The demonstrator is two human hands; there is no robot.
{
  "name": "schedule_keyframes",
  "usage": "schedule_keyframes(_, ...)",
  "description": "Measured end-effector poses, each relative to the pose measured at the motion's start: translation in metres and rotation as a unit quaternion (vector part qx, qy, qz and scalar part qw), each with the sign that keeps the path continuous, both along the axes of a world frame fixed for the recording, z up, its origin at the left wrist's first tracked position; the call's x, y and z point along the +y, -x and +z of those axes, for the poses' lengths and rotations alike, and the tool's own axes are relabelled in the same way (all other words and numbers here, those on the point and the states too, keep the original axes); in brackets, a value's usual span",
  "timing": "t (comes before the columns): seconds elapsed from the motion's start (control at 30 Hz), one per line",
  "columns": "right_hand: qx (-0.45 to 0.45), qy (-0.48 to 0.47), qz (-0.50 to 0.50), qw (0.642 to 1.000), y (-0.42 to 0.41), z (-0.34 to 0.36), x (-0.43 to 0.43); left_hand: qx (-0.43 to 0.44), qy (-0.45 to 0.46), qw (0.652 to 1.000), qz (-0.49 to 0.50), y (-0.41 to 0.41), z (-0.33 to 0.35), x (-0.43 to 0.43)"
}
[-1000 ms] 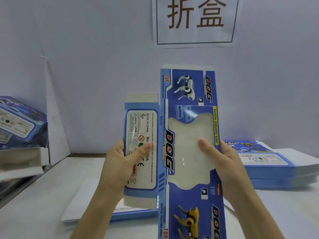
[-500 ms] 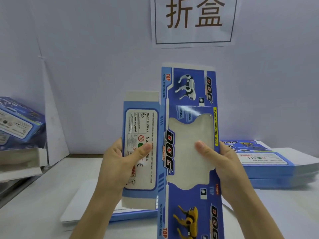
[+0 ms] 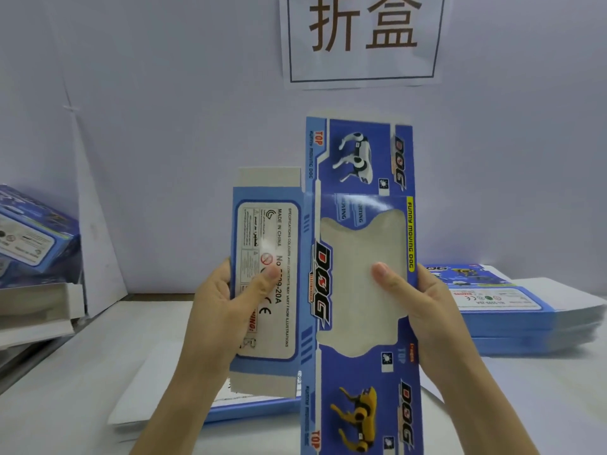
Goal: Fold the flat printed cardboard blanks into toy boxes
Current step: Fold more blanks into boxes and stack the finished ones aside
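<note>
I hold a flat blue printed cardboard blank (image 3: 358,159) upright in front of me, above the table. It shows "DOG" lettering, a white robot dog at its top, a yellow one at its bottom and a clear window in the middle. My left hand (image 3: 226,310) grips its left side panel, thumb pressed on the white label. My right hand (image 3: 423,310) grips the right edge, thumb on the window film. A stack of flat blanks (image 3: 512,310) lies on the table at the right.
A folded blue box (image 3: 33,238) rests on white trays at the far left. Another flat blank (image 3: 230,405) lies on the white table (image 3: 82,372) beneath my hands. A paper sign (image 3: 361,37) hangs on the wall behind.
The blank and both hands have stayed almost in place, shifting only slightly; my grip is the same.
</note>
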State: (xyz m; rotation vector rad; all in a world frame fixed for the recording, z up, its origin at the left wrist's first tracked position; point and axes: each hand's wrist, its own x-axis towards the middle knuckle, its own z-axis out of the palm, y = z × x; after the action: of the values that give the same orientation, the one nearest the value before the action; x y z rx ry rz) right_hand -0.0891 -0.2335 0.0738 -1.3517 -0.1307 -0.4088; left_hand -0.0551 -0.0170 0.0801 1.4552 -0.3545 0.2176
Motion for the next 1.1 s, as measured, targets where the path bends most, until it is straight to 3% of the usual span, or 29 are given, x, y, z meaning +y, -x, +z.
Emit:
schedule_keyframes(0.3,-0.013,-0.015,0.010,1.000,0.003,0.002,0.001,-0.020,-0.008,1.000,0.014,0.003,0.004,-0.002)
schedule_keyframes(0.43,-0.025,0.021,-0.015,0.999,0.004,0.002,0.011,-0.061,-0.028,0.998,-0.007,0.012,0.005,-0.013)
schedule_keyframes(0.53,-0.027,0.051,0.023,0.998,0.002,0.001,0.018,-0.052,-0.068,0.996,-0.040,0.014,0.002,-0.018)
schedule_keyframes(0.77,0.015,0.065,0.095,0.993,0.001,0.002,0.008,0.014,0.034,0.995,-0.088,0.006,-0.001,-0.007)
schedule_keyframes(0.83,0.001,0.060,0.042,0.997,0.003,0.004,0.013,-0.006,0.002,1.000,-0.025,0.005,-0.001,-0.012)
schedule_keyframes(0.93,-0.051,0.060,-0.115,0.990,0.001,0.003,0.028,-0.072,-0.061,0.990,0.102,0.007,0.000,-0.018)
schedule_keyframes(1.0,-0.109,0.114,-0.153,0.976,0.004,0.003,0.043,-0.098,-0.055,0.994,0.017,0.010,-0.002,-0.020)
schedule_keyframes(1.1,-0.185,0.221,-0.114,0.951,0.013,0.004,0.060,-0.079,-0.011,0.993,-0.087,0.014,-0.001,-0.023)
